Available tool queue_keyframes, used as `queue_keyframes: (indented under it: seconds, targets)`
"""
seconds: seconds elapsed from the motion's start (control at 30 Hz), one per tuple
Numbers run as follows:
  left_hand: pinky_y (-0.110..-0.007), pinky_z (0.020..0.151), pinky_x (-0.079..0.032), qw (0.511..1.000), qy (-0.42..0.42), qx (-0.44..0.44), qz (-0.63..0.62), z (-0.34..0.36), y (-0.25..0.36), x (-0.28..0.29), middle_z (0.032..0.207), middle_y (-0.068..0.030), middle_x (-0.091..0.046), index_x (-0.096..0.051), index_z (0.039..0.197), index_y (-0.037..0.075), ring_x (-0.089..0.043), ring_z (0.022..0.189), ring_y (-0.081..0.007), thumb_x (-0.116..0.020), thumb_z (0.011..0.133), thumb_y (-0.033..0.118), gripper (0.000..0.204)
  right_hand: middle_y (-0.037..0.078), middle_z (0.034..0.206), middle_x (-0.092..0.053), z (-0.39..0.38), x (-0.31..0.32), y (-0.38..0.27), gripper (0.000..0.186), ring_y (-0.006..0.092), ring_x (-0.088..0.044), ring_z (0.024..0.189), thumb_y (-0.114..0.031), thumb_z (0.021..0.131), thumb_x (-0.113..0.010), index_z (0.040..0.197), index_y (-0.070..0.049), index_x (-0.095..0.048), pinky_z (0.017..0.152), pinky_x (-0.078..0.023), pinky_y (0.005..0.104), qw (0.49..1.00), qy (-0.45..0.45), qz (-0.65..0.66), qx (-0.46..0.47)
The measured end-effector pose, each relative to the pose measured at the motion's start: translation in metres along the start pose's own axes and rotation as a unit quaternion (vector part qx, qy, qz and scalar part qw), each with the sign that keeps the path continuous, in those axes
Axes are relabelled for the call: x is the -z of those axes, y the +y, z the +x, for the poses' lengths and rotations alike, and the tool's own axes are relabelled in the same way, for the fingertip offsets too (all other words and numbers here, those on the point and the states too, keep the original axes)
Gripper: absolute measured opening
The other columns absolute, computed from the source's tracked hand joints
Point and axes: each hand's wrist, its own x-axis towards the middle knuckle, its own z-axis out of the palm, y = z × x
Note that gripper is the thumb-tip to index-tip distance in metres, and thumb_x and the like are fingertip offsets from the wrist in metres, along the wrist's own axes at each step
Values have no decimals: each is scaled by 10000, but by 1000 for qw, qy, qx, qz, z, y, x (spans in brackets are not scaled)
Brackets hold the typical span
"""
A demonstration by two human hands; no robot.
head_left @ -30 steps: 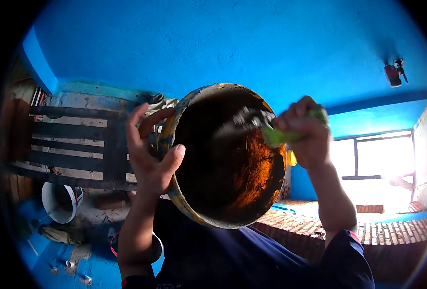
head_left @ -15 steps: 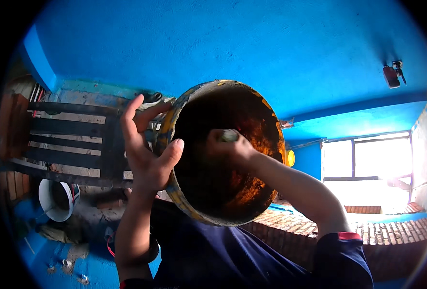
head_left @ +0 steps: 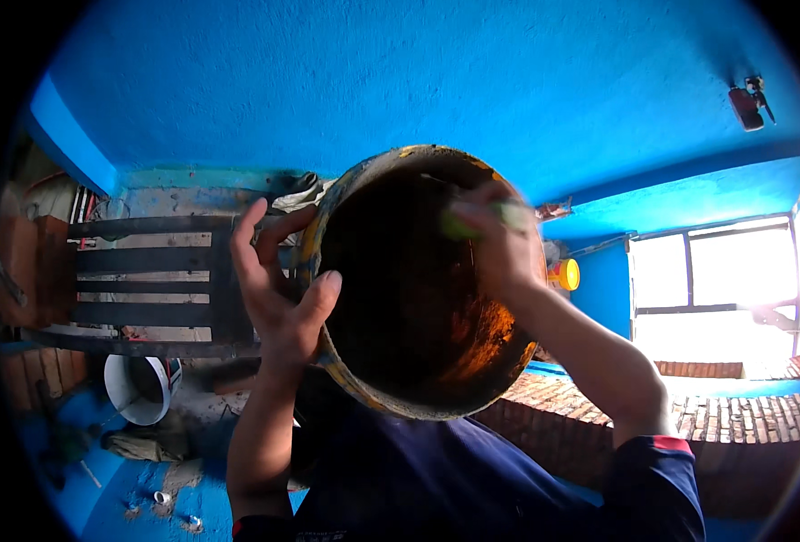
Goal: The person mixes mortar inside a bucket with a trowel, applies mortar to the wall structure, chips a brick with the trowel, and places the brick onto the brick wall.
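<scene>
A round bucket [head_left: 341,384] with a crusty yellow and grey rim is tilted so that its mouth faces me. Its inside is dark, with rusty orange patches low on the right. My left hand [head_left: 282,303] grips the left side of the rim, thumb over the edge and fingers spread along the outside. Within the mouth, near the upper right wall, my right hand [head_left: 504,253] is closed round a small light-green thing [head_left: 461,224]. Motion blurs that hand, and the green thing's kind cannot be made out.
A dark slatted bench [head_left: 147,261] stands at the left, with a white bucket [head_left: 138,390] below it. Beyond the held bucket is a blue wall [head_left: 327,81]. A yellow container [head_left: 563,275] and a bright window [head_left: 734,289] are at the right.
My right hand has moved up and to the right inside the bucket with the green thing. My left hand keeps its hold on the rim. The view has shifted slightly.
</scene>
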Motion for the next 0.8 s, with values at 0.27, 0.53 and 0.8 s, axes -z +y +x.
queue_keyframes:
  seconds: [0.27,0.53,0.8]
  targets:
    - [-380,1028,-358,999,-1,-13,43,3,4,-2,1226,-196,-539,-240,1410,-6,-506,1150,-246,-724,744,194,847,44,723,-601,27,-62,55,110,165,-568,682,-109,701,-664,787,-72,-606,645,-468,303,963,-138,149,-178]
    - [-378,1020,-367,999,-6,-10,40,0,5,2,1249,-186,-537,-232,1418,18,-510,1149,-232,-717,758,141,829,45,736,-628,5,-28,40,99,147,-610,737,-74,699,-656,755,-66,-575,689,-488,292,860,-475,115,-144]
    - [-379,1015,-366,997,-27,-33,64,2,5,3,1232,-210,-554,-241,1411,5,-511,1153,-247,-738,759,182,839,83,756,-643,-8,65,-68,146,159,-613,703,-89,685,-710,748,-26,-594,653,-492,292,915,-397,67,-25]
